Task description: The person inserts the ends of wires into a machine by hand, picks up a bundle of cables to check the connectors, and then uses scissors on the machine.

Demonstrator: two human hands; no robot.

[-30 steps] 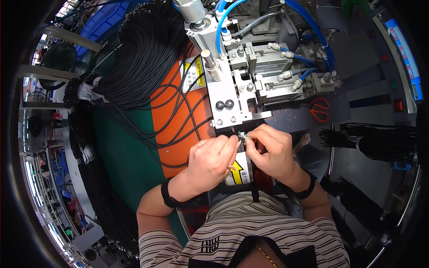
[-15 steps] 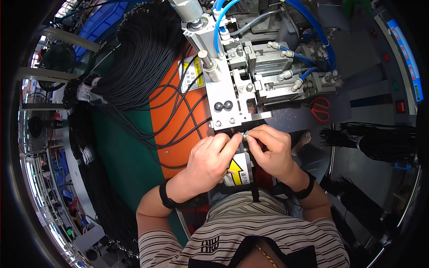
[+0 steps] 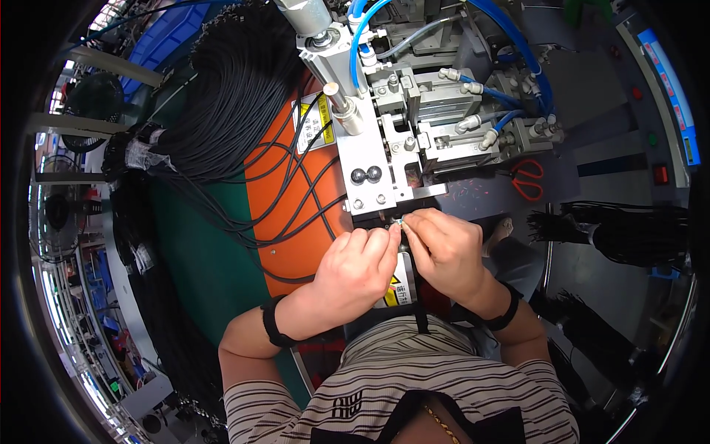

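My left hand (image 3: 358,265) is closed in a pinch, its fingertips meeting those of my right hand (image 3: 448,248) just below the machine's front plate. Between them show the thin coloured wires (image 3: 399,221) of a cable end, pale and bluish, very small. My right thumb and forefinger pinch these wires from the right. A black cable (image 3: 297,280) runs toward my left hand and disappears beneath it. Directly above my fingers stands the metal machine (image 3: 367,152) with two black ball knobs. A label plate (image 3: 401,285) with a yellow arrow lies partly covered under my left hand.
A thick bundle of black cables (image 3: 237,81) spreads over the orange and green mat (image 3: 203,244) at left. Red-handled scissors (image 3: 527,180) lie right of the machine. Blue air hoses (image 3: 546,81) arch above it. More black cable bundles (image 3: 640,235) hang at right.
My left fingers have curled in more and both hands' fingertips have drawn closer around the wires. The view has shifted slightly, and my left hand covers more of the yellow arrow.
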